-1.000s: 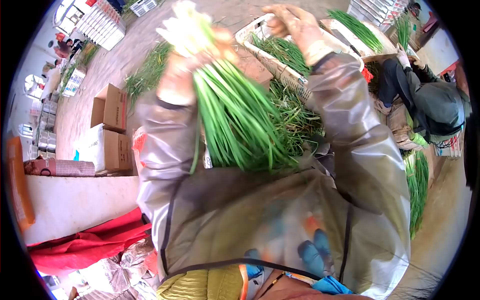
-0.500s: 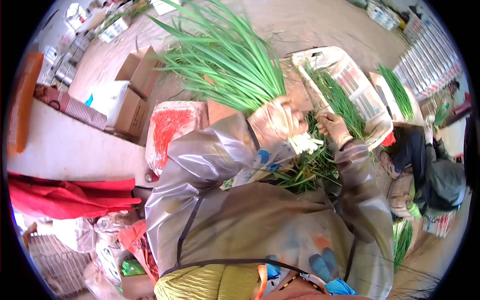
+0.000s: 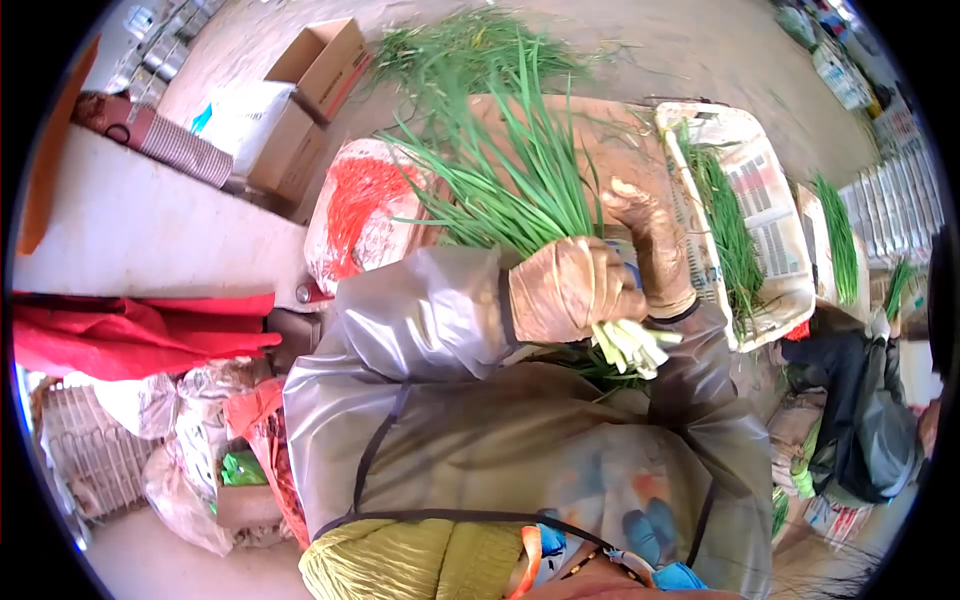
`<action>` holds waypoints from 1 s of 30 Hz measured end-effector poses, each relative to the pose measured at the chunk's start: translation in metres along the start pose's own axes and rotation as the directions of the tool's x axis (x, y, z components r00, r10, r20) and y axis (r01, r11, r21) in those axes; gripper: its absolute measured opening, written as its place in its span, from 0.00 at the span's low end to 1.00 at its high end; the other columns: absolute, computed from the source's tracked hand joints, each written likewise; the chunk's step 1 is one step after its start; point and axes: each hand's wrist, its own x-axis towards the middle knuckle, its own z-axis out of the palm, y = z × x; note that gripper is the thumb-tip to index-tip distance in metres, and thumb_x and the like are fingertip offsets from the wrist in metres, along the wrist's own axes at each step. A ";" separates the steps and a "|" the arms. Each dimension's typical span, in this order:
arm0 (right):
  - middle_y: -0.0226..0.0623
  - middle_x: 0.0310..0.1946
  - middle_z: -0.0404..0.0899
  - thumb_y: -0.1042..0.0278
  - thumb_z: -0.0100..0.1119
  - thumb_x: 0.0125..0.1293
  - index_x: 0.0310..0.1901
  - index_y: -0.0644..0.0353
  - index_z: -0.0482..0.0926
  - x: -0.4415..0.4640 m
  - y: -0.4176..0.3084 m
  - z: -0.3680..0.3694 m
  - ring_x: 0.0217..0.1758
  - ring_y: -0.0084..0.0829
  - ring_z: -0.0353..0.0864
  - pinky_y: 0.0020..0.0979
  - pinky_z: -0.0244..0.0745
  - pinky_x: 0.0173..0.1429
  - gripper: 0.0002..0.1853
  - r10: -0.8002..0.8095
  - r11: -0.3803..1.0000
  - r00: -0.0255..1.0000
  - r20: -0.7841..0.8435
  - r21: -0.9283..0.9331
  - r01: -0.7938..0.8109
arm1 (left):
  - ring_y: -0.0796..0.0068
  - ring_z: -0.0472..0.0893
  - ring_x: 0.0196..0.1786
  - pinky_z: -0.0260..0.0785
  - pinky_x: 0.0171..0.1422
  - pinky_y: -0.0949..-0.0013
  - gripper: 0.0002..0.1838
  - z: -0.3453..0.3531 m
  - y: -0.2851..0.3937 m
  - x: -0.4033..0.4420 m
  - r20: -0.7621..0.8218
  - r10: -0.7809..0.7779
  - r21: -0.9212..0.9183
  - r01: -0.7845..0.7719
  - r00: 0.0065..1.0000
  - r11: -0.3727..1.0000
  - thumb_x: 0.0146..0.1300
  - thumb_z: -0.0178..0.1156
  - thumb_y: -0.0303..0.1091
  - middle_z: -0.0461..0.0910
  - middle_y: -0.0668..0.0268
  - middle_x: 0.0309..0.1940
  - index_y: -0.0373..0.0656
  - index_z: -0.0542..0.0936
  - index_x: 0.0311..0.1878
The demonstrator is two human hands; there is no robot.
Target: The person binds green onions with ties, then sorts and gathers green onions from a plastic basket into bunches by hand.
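Since half a second ago, the right hand [image 3: 662, 255] has moved up from beside the pale stalk ends [image 3: 636, 348] to a place next to the leaves, a little beyond the left hand [image 3: 572, 290]. Its fingers are bent and point upward; from where I stand I can't tell whether they hold anything. The left fingers are wrapped snugly around a bunch of green stalks [image 3: 520, 195], gripping it low, so the pale ends jut out on one side and the long leaves fan out on the other, up and away from the person's clear sleeve [image 3: 425, 310].

Behind the leaves lies a brown board [image 3: 630, 135]. To its left, red strands [image 3: 355, 205] rest on a pale sack [image 3: 385, 247], and to its right sits a white basket [image 3: 735, 118] with more greens [image 3: 735, 245] heaped along one side. Past the board, loose greens [image 3: 470, 48] are strewn over the floor [image 3: 640, 30]. Farther left I see an open carton [image 3: 325, 75] near a white bag [image 3: 245, 120]. Well off to the right, another person [image 3: 885, 435] sits in dark clothes.
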 end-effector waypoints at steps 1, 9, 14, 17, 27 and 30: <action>0.40 0.52 0.72 0.44 0.40 0.67 0.54 0.65 0.69 0.003 0.008 0.011 0.56 0.30 0.69 0.34 0.60 0.62 0.29 -0.059 0.990 0.997 0.043 0.134 0.052 | 0.66 0.76 0.33 0.69 0.38 0.66 0.12 -0.006 -0.007 -0.004 -0.091 -0.044 -0.144 0.031 0.995 0.989 0.47 0.58 0.38 0.74 0.68 0.29 0.53 0.75 0.37; 0.32 0.47 0.70 0.49 0.70 0.46 0.55 0.66 0.65 0.001 0.069 0.078 0.48 0.23 0.68 0.28 0.65 0.51 0.40 0.036 0.999 0.995 0.088 -0.033 -0.033 | 0.77 0.77 0.36 0.70 0.41 0.74 0.19 0.009 -0.070 -0.035 -0.010 -0.823 -0.982 -0.162 0.568 -0.100 0.51 0.65 0.27 0.78 0.64 0.34 0.35 0.74 0.47; 0.31 0.37 0.75 0.71 0.67 0.46 0.48 0.65 0.70 0.013 0.109 0.064 0.39 0.23 0.73 0.25 0.68 0.45 0.26 0.417 0.908 0.909 -0.003 0.024 -0.417 | 0.79 0.75 0.34 0.67 0.40 0.76 0.18 0.053 -0.110 -0.055 0.227 -0.893 -0.963 -0.050 0.389 -0.266 0.54 0.63 0.33 0.77 0.68 0.31 0.37 0.74 0.47; 0.31 0.33 0.77 0.75 0.64 0.48 0.44 0.65 0.73 0.016 0.131 0.053 0.34 0.23 0.75 0.23 0.70 0.41 0.19 0.526 0.846 0.850 -0.013 0.110 -0.521 | 0.83 0.74 0.36 0.67 0.44 0.77 0.28 0.067 -0.125 -0.074 0.139 -0.841 -0.984 0.170 0.523 -0.057 0.58 0.60 0.46 0.76 0.68 0.36 0.39 0.69 0.57; 0.32 0.34 0.76 0.68 0.65 0.50 0.56 0.65 0.68 0.038 0.150 0.031 0.35 0.23 0.74 0.25 0.72 0.41 0.30 0.624 0.720 0.781 -0.018 0.402 -0.566 | 0.77 0.74 0.28 0.69 0.34 0.72 0.09 0.140 -0.275 -0.300 0.052 -0.968 -0.646 0.730 -0.247 -0.221 0.58 0.55 0.25 0.76 0.66 0.27 0.39 0.76 0.43; 0.36 0.33 0.76 0.71 0.63 0.47 0.56 0.62 0.69 0.042 0.147 0.031 0.33 0.27 0.76 0.26 0.74 0.40 0.30 0.660 0.689 0.751 -0.031 0.424 -0.588 | 0.73 0.75 0.29 0.69 0.35 0.70 0.08 0.147 -0.311 -0.317 0.083 -0.962 -0.211 0.939 -0.259 -0.271 0.57 0.55 0.26 0.77 0.64 0.27 0.39 0.76 0.41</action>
